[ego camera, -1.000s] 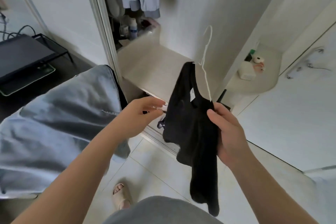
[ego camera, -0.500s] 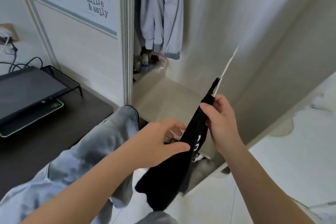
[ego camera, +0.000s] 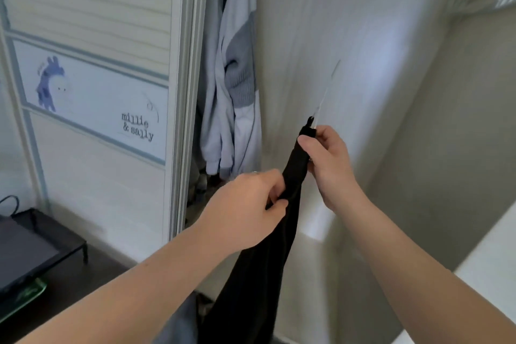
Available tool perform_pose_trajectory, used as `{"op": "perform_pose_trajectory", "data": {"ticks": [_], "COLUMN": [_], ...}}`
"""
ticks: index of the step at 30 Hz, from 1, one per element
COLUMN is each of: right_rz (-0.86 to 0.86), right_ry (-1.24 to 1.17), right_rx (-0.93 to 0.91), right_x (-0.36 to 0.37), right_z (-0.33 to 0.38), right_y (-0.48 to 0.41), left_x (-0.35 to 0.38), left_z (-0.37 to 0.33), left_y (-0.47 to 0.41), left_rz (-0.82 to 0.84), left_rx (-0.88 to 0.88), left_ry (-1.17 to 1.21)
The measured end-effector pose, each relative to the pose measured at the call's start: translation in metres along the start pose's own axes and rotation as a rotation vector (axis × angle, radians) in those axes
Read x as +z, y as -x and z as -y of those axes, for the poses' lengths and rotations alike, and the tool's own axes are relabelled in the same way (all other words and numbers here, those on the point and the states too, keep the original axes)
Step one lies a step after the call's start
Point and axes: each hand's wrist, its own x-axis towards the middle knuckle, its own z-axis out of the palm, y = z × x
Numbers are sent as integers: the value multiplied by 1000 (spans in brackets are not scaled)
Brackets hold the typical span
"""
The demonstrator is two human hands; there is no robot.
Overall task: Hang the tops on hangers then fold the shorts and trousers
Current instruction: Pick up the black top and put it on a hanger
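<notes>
At the open wardrobe [ego camera: 184, 92], beside a hung pale jacket [ego camera: 234, 98], the black top [ego camera: 268, 254] droops bunched between both hands. The right hand [ego camera: 328, 160] grips its upper end together with the neck of the hanger [ego camera: 324, 99], and the left hand [ego camera: 251, 204] pinches the fabric lower down, so a tug there could drag a strap off. The thin hook [ego camera: 335, 70], blurred and tilted, may miss the unseen rail.
</notes>
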Motion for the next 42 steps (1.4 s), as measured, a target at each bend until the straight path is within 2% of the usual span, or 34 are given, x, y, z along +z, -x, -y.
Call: {"op": "perform_pose_trajectory", "data": {"ticks": [12, 19, 29, 33, 42], "right_rz": [46, 25, 27, 33, 52], "right_ry": [44, 117, 255, 254, 222], "right_rx": [-320, -441, -402, -375, -387], "right_x": [4, -8, -31, -24, -4], "right_z": [101, 158, 193, 188, 199], "right_y": [-190, -311, -413, -426, -445], "left_x": [-76, -123, -137, -131, -148], "left_z": [-5, -22, -41, -34, -22], "left_y": [-193, -311, -416, -427, -433], "left_rz": [-199, -308, -318, -291, -360], "left_rx": [204, 232, 162, 157, 123], "left_ry": [-219, -419, -570, -566, -517]}}
